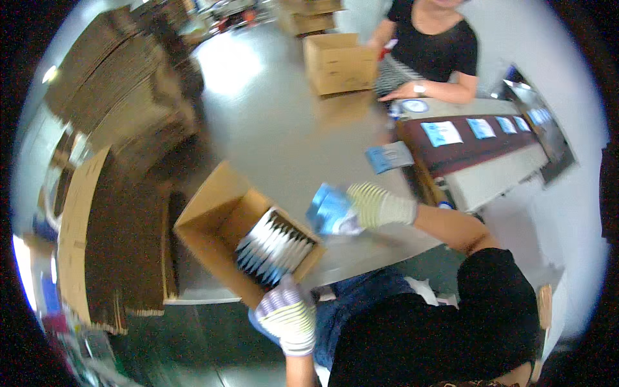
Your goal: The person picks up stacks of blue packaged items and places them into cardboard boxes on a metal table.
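An open cardboard box (209, 242) sits tilted in plan at the table's near edge, with a row of white and blue flat packets (277, 245) standing in its right part. My left hand (288, 319), in a striped knit glove, grips the box's near edge, its fingertips over the rim. Just right of the box, my right hand (382, 205), gloved alike, holds a blue and white packet (332, 209), blurred by motion. Another blue and grey packet (389, 158) lies beyond that hand, at the end of a conveyor.
Several packets ride on the dark conveyor belt (474, 151) at the right. Across the grey table (258, 129), a person in black (435, 48) stands beside another open carton (338, 68). Stacks of flattened cardboard (122, 84) rise at the left.
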Action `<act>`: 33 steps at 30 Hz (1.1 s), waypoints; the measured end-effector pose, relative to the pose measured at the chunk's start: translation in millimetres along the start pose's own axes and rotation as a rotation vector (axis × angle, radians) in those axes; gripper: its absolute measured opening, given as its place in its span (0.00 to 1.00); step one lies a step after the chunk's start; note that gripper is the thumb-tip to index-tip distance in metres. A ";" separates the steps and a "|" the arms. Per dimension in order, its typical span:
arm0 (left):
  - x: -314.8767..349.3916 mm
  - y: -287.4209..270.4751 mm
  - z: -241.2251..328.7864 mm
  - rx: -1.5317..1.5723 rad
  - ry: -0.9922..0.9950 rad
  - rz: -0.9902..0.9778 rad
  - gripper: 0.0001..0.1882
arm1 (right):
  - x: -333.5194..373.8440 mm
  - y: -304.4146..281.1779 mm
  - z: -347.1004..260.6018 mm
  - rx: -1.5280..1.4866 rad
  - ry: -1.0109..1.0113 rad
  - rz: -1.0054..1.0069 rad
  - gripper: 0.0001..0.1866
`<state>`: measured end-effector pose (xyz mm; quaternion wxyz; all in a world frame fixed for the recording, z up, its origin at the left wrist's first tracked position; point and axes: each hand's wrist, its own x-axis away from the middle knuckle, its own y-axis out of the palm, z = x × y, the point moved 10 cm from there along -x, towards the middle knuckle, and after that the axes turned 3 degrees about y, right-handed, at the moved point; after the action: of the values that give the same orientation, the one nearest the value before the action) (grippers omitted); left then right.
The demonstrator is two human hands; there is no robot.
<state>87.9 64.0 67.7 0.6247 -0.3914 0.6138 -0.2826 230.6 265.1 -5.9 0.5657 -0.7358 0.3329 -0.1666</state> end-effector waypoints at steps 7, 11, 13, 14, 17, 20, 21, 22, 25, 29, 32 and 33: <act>6.8 -6.6 -1.7 0.010 0.047 0.041 0.20 | -67.7 -135.6 -167.9 -0.464 -0.589 0.191 0.33; 17.2 -13.3 -3.7 -0.011 0.042 0.014 0.19 | -123.6 -60.3 -236.3 0.050 -0.503 -0.095 0.40; 23.5 -6.4 10.8 -0.010 0.122 0.008 0.18 | -144.7 0.8 -221.9 0.330 -0.471 0.019 0.36; 20.6 -11.4 5.7 0.025 0.087 0.017 0.18 | -140.7 -3.1 -221.2 0.328 -0.467 0.022 0.36; 25.1 -13.0 -23.2 0.131 0.004 0.016 0.18 | -101.5 -21.6 -231.9 0.130 -0.592 -0.242 0.29; 25.8 -9.9 -30.3 0.156 0.075 0.029 0.19 | -46.0 -26.0 -232.8 -0.019 -0.604 -0.561 0.28; 23.0 -9.4 -32.2 0.170 0.107 0.024 0.18 | -25.9 -11.4 -228.4 -0.052 -0.668 -0.672 0.31; 17.4 -6.6 -32.1 0.158 0.164 0.045 0.18 | -15.0 -10.9 -224.1 0.025 -0.733 -0.428 0.33; -2.4 -4.4 -32.9 0.205 0.224 0.040 0.19 | 6.6 -4.7 -218.1 0.173 -0.638 0.005 0.30; -21.1 -15.2 -47.0 0.255 0.143 0.112 0.24 | -5.8 -5.4 -218.3 0.246 -0.529 0.030 0.20; -14.0 -25.9 -67.3 0.067 0.000 0.183 0.22 | -47.6 -15.7 -221.6 0.185 -0.590 0.077 0.19; -11.2 -27.4 -72.0 0.068 -0.011 0.186 0.22 | -79.9 -7.4 -210.6 0.184 -0.556 -0.009 0.17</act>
<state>19.3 48.5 101.0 0.6646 -0.3128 0.6341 -0.2416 44.1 168.3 75.7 0.6986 -0.7005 0.1454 0.0093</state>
